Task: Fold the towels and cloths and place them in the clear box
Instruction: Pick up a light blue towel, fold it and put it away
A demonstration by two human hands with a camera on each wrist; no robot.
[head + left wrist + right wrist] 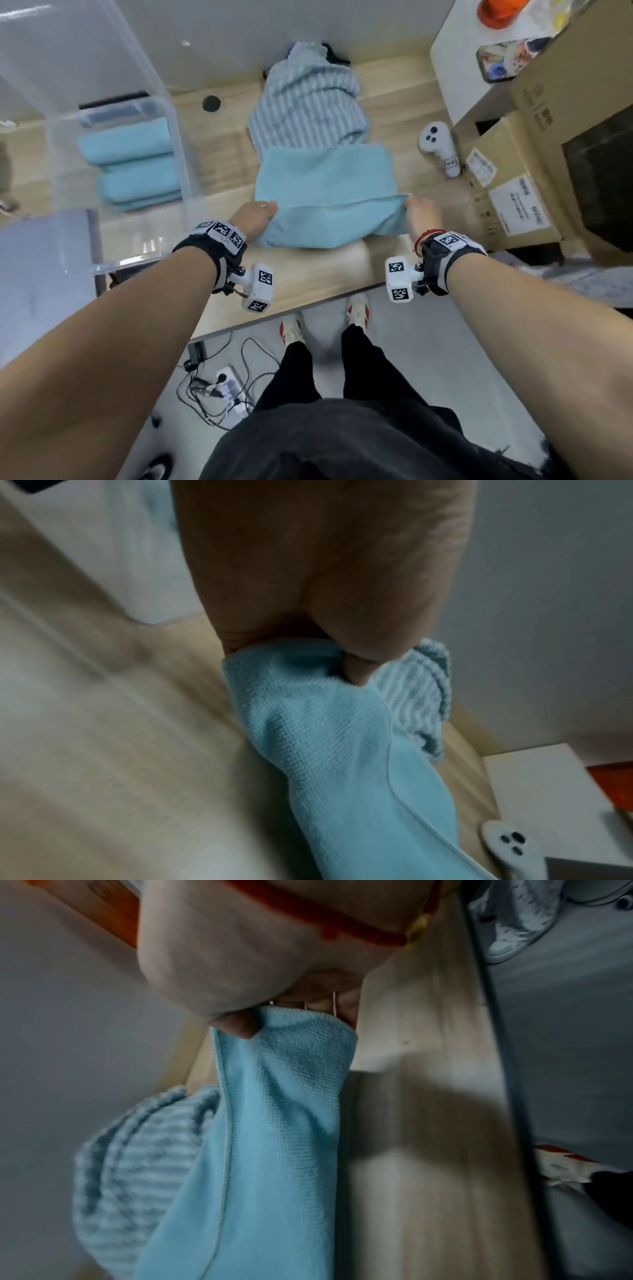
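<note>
A: Left hand (pixel 255 219) and right hand (pixel 419 214) each pinched a near corner of the blue cloth (pixel 325 192), fingers curled tight, cloth on the counter (pixel 308 274).

B: Advice: carry both corners forward evenly, align edges, before the clear box (pixel 164 113).

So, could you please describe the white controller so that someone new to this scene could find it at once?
Start at the light wooden table and look to its right end, where brown cardboard boxes stand. Just left of them lies the white plastic handheld controller, right of the striped towel pile. It is the only hard white thing there, with three dark buttons on its round head.
</note>
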